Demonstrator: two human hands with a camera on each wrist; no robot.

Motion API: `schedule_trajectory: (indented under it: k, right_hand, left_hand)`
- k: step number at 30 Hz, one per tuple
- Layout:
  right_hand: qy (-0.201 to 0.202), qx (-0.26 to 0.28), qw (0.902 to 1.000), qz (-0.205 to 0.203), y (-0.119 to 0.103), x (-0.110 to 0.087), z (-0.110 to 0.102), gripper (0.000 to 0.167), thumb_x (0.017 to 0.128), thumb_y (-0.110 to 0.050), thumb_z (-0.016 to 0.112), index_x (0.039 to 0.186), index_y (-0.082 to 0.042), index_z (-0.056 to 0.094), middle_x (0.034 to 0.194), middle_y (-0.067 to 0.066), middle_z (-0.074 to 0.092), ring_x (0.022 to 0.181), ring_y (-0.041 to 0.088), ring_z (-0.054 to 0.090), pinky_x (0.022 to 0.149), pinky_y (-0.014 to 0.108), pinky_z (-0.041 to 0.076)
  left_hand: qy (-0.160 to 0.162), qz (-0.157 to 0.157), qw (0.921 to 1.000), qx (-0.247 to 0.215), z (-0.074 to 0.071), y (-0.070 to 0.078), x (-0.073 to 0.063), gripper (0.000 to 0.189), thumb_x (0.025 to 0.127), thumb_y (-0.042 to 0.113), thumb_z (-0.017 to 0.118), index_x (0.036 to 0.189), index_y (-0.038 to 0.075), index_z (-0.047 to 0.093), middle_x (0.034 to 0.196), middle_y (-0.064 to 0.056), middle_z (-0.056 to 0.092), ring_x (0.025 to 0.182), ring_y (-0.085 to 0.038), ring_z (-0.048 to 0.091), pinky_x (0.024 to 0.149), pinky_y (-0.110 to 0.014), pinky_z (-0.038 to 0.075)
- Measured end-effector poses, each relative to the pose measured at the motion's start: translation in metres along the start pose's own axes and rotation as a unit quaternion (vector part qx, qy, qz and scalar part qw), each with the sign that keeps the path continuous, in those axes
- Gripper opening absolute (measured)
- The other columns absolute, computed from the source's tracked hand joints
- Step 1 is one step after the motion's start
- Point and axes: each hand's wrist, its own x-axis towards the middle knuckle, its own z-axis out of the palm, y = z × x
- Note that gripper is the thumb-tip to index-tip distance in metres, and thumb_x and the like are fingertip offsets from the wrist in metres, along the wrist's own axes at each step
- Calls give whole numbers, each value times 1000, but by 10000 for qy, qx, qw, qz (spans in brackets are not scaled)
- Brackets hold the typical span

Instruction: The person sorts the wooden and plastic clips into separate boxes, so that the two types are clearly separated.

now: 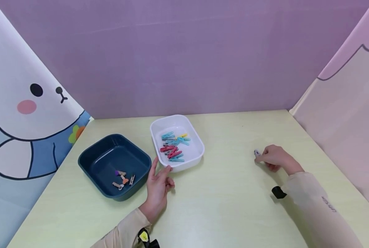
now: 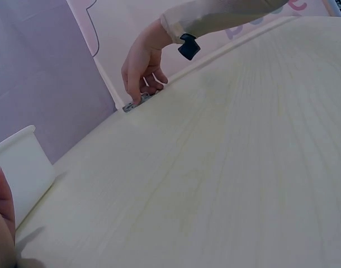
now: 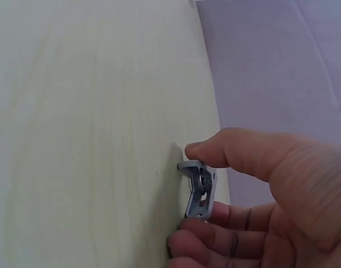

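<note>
My right hand [image 1: 274, 158] pinches a small grey clothespin [image 3: 208, 192] between thumb and fingers, just over the right part of the table. Its spring shows in the right wrist view. My left hand [image 1: 157, 191] touches the near left corner of a white plastic tub [image 1: 197, 160] with outstretched fingers; its other fingers bend loosely. Inside that tub lie several clothespins: blue ones [image 1: 184, 140], red ones [image 1: 174, 154] and a bit of yellow. Left of my left hand stands a dark blue tub [image 1: 110, 155] holding several small wooden clothespins [image 1: 132, 179], some with coloured decorations.
The pale wood-grain table [image 1: 221, 206] runs back to a purple backdrop [image 1: 184, 62]. Printed cartoon panels [image 1: 26, 86] border it on the left and right. A black wrist-camera piece [image 1: 278, 192] sticks out beside my right sleeve.
</note>
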Motion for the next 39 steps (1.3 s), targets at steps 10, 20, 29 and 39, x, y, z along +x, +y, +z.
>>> schedule_trajectory:
  k: [10,20,29,39]
  right_hand:
    - [205,33,9992,-335,-10,0,-3,27,85,-24,72,91,0,62,69,7,59,61,18,57,57,35,56]
    - [398,324,9952,-838,-55,5,-6,29,83,-23,76,95,0,63,73,11,62,63,20,62,58,35,57]
    - [312,253,9913,-1254,-107,18,-2,26,83,-21,76,97,-1,67,81,13,68,67,25,66,59,35,57]
    - [113,-30,9884,-1516,-162,40,8,22,80,-21,79,94,-6,71,81,7,70,73,31,68,60,36,58]
  left_hand:
    - [-18,-7,10000,-12,0,-1,-1,68,101,14,61,158,28,27,93,2,69,51,-9,55,54,-23,51]
    - [2,52,10000,24,-1,-3,0,68,100,15,62,158,27,28,95,1,69,51,-11,56,55,-23,52]
    - [23,-37,10000,49,-1,-3,2,66,101,15,61,157,30,29,95,2,69,52,-11,56,55,-23,50]
    - [-33,6,10000,60,-1,-2,1,67,102,14,59,158,28,26,94,3,69,51,-10,56,54,-22,49]
